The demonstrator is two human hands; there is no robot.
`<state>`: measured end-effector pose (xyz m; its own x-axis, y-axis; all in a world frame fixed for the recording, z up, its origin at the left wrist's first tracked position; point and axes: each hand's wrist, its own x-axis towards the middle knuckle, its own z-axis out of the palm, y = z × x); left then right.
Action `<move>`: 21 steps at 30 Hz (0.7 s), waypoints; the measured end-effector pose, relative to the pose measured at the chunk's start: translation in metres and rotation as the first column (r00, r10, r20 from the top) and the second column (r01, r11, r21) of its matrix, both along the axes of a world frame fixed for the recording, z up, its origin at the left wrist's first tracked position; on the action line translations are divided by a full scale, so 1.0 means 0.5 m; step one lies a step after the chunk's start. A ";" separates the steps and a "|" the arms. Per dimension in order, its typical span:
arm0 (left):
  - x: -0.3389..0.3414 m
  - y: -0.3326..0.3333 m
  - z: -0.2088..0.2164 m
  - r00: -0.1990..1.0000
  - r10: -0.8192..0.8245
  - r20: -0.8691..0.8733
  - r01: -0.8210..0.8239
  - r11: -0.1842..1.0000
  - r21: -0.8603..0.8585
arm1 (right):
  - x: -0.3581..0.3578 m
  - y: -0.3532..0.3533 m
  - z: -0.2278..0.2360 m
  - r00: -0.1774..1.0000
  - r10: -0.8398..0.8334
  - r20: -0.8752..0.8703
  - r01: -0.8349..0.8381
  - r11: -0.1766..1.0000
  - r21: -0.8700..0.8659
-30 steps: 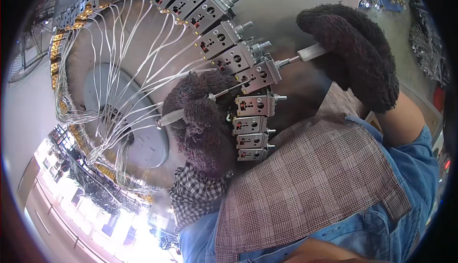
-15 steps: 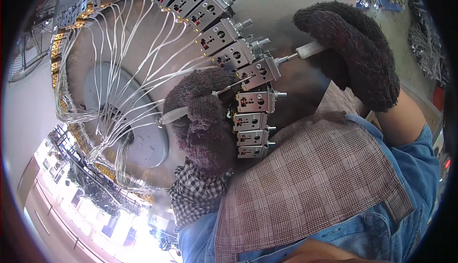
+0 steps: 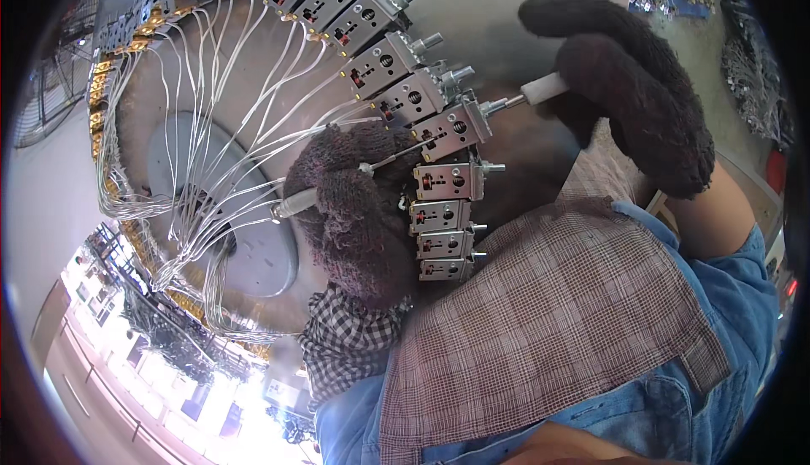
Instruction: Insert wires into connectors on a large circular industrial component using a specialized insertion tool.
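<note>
Evidently, metal box (image 3: pixel 456 133) sat in the curved row of boxes (image 3: pixel 371 71), between both hands | left hand (image 3: pixel 353 220) grasped a thin-bladed tool (image 3: pixel 297 203), tip at its face | right hand (image 3: pixel 637 98) gripped a pale-handled driver (image 3: pixel 544 89), apparently angled to meet the shaft (image 3: pixel 492 108) squarely

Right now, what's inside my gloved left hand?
The pale handle and thin shaft of a screwdriver-like tool stick out either side of your gloved left hand. The gripped middle, and anything else within the grip, can't be seen.
</note>
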<state>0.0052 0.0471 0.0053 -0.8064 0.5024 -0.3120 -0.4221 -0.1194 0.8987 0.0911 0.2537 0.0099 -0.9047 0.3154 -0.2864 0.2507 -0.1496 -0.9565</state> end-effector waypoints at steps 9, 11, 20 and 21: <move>0.002 -0.002 -0.001 0.999 -0.019 0.049 0.018 1.000 0.015 | -0.001 0.010 0.014 1.000 0.011 -0.008 -0.011 0.998 0.060; 0.004 0.002 0.002 0.998 -0.001 0.065 -0.001 1.000 0.023 | 0.005 0.021 0.013 0.958 0.004 0.286 0.029 0.993 -0.112; 0.007 0.011 0.010 0.995 0.025 0.093 -0.032 0.997 0.072 | -0.007 0.012 0.025 0.974 -0.010 0.227 0.025 0.998 -0.064; 0.008 0.011 0.010 0.995 0.017 0.095 -0.026 0.996 0.089 | -0.006 0.008 0.018 0.974 -0.010 0.227 0.026 0.997 -0.066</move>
<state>0.0094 0.0527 0.0105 -0.7864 0.5149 -0.3412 -0.5008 -0.2080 0.8402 0.0880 0.2578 0.0187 -0.8083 0.3033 -0.5047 0.4563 -0.2190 -0.8624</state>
